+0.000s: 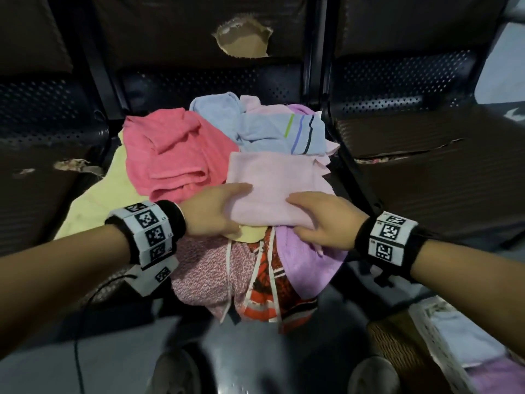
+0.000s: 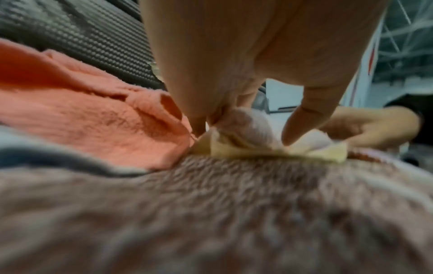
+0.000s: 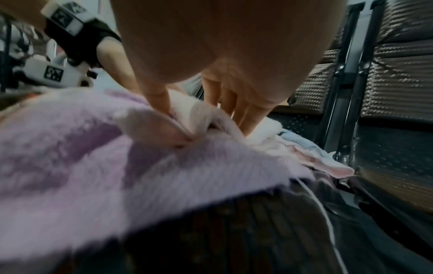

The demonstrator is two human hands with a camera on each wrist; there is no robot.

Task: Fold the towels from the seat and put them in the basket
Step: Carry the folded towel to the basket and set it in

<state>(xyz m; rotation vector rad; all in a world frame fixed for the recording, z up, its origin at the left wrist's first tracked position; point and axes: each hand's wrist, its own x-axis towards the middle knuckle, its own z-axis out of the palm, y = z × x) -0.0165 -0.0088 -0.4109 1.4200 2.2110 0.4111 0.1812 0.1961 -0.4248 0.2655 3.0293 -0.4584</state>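
Your left hand (image 1: 211,213) and right hand (image 1: 321,220) each pinch a near corner of the folded pink towel (image 1: 272,177) atop the seat's pile, its long axis running away from you, the basket (image 1: 397,345) low to your right.

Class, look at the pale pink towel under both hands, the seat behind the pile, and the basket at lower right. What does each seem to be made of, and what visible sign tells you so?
Pale pink towel: soft terry-like cloth, matte; it creases and looks fuzzy.
Seat: probably dark painted metal; regular rows of punched holes.
Basket: looks woven, perhaps wicker; brown textured side, but blurred.
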